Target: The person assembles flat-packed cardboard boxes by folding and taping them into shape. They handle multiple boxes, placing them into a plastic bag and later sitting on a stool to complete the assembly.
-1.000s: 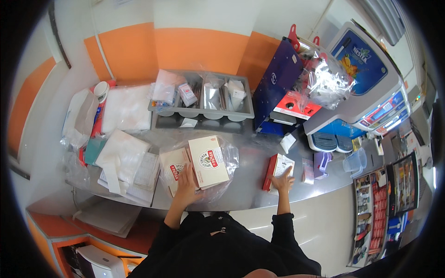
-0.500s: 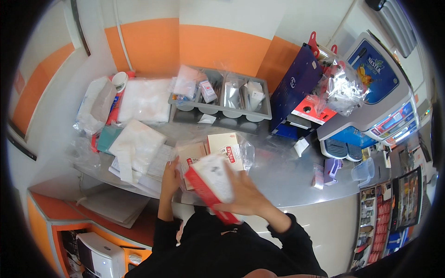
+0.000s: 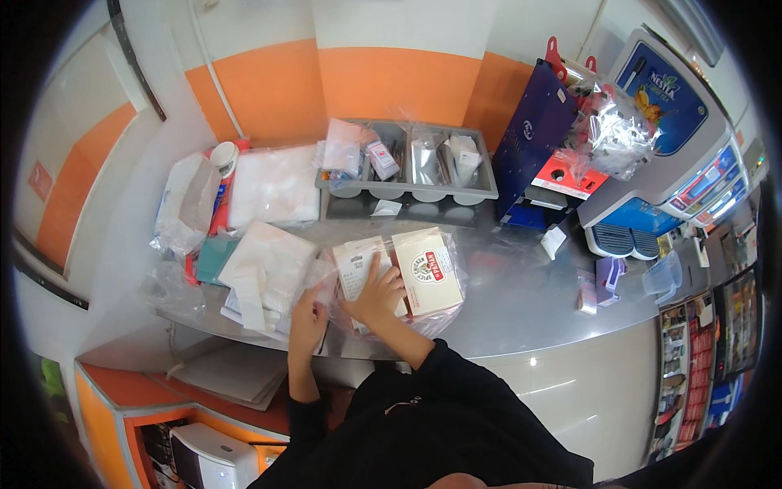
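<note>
On the metal counter in front of me lies a clear plastic bag with small cardboard boxes in it. A cream box with a red and dark print fills its right side. Beside it, a pale printed box lies partly under my right hand. That hand presses down from above with its fingers apart. At the bag's left edge, my left hand is closed on the bunched plastic. Its fingertips are partly hidden by the film.
Left of the bag are white sheets and a flat pack in plastic. A grey divided tray stands at the back. Rightward are a dark blue stand, a drink dispenser, a purple box and a clear jug.
My right hand has lowered the red and white box it held above the bag and now rests on a box inside it. The view has shifted slightly.
</note>
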`<state>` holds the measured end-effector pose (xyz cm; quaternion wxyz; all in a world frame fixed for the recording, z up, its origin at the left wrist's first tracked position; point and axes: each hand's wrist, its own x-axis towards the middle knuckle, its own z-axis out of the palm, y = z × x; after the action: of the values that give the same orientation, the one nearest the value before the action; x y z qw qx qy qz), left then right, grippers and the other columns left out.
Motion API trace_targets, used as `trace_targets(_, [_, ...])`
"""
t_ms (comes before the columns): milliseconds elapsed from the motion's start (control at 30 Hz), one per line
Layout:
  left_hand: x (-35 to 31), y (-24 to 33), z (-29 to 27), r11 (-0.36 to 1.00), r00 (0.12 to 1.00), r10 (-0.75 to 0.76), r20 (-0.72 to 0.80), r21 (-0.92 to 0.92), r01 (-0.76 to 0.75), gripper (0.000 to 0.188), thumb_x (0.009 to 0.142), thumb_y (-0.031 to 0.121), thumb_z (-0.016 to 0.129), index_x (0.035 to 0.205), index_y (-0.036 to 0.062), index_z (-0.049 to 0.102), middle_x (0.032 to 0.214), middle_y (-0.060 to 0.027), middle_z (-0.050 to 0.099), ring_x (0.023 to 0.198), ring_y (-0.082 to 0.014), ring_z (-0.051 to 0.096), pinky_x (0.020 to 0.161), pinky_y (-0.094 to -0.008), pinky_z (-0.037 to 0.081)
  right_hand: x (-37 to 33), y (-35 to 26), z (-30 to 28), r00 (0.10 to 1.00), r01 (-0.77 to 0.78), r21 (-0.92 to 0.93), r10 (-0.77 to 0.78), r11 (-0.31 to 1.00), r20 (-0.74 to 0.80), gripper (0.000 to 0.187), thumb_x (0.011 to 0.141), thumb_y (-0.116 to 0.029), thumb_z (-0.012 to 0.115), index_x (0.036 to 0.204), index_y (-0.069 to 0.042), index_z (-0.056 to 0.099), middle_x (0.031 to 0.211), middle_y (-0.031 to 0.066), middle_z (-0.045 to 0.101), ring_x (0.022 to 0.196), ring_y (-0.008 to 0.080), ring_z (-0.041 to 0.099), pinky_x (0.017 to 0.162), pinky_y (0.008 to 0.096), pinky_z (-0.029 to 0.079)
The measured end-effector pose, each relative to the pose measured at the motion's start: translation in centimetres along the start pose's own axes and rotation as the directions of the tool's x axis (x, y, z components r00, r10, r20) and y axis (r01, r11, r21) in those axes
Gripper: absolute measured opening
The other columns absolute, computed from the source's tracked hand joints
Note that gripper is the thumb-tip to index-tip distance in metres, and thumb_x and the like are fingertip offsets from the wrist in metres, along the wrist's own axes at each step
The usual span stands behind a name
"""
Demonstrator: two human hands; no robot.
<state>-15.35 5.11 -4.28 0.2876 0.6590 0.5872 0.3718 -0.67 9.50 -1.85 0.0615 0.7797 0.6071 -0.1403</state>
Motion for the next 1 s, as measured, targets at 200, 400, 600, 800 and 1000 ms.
trace_targets(200, [-4.0, 2.8, 1.0, 0.99, 0.991, 0.13, 0.016, 0.059, -0.13, 0.056, 0.077, -0.003, 0.055, 0.132, 0.0014, 0.045, 0.102, -0.0196, 0.056, 0.098, -0.0306, 0.05, 0.091, -0.0418, 0.036, -0.8, 2.5, 0.6, 0.872, 0.377, 0.09, -0.321, 0.922, -0.371, 0.099, 0.071, -0.049, 0.065, 0.146, -0.005, 0.017, 0.125, 0.0292, 0.036, 0.115, 0.0445, 0.04, 0.098, 0.0503, 0.032])
trace_targets(400, [-4.2, 4.6, 3.0, 0.906, 0.972, 0.216, 0.092, 0.353, -0.235, 0.074, 0.07, 0.013, 0.072, 0.136, 0.0038, 0.039, 0.115, -0.019, 0.052, 0.109, -0.0366, 0.043, 0.104, -0.0468, 0.03, -3.1, 9.3, 3.5, 0.503, 0.787, -0.148, -0.763, 0.598, -0.407, 0.068, 0.078, -0.027, 0.064, 0.136, -0.003, 0.038, 0.134, 0.0257, 0.037, 0.127, 0.0441, 0.032, 0.105, 0.0565, 0.023])
trace_targets(600, [-5.4, 2.4, 3.5, 0.879, 0.976, 0.217, 0.018, 0.431, -0.203, 0.072, 0.07, 0.014, 0.073, 0.133, 0.0045, 0.042, 0.11, -0.0183, 0.052, 0.102, -0.0341, 0.047, 0.098, -0.0452, 0.035, -2.3, 16.9, 1.7, 0.686, 0.67, 0.456, -0.252, 0.586, -0.683, 0.057, 0.082, -0.019, 0.059, 0.135, -0.007, 0.041, 0.127, 0.0236, 0.044, 0.12, 0.0362, 0.041, 0.104, 0.0491, 0.028])
trace_targets(800, [-6.0, 1.8, 5.9, 0.996, 0.985, -0.089, -0.148, 0.011, 0.091, 0.07, 0.07, 0.004, 0.071, 0.133, 0.0035, 0.04, 0.11, -0.0154, 0.052, 0.085, -0.0259, 0.053, 0.073, -0.0352, 0.047, 5.4, 25.6, 10.1, 0.998, 0.047, 0.953, 0.027, 0.3, -0.057, 0.04, 0.087, -0.011, 0.056, 0.124, -0.004, 0.045, 0.094, 0.0164, 0.058, 0.078, 0.0244, 0.059, 0.068, 0.0334, 0.049])
trace_targets(1000, [-6.7, -0.9, 7.9, 0.96, 0.973, -0.182, -0.142, -0.239, 0.145, 0.07, 0.071, -0.004, 0.064, 0.134, 0.003, 0.037, 0.098, -0.0089, 0.044, 0.078, -0.0137, 0.05, 0.064, -0.0263, 0.044, 4.1, 27.1, 10.2, 0.951, 0.272, 0.643, -0.098, 0.716, -0.292, 0.024, 0.09, -0.013, 0.056, 0.111, -0.001, 0.054, 0.069, 0.0085, 0.06, 0.056, 0.0142, 0.057, 0.054, 0.0308, 0.046])
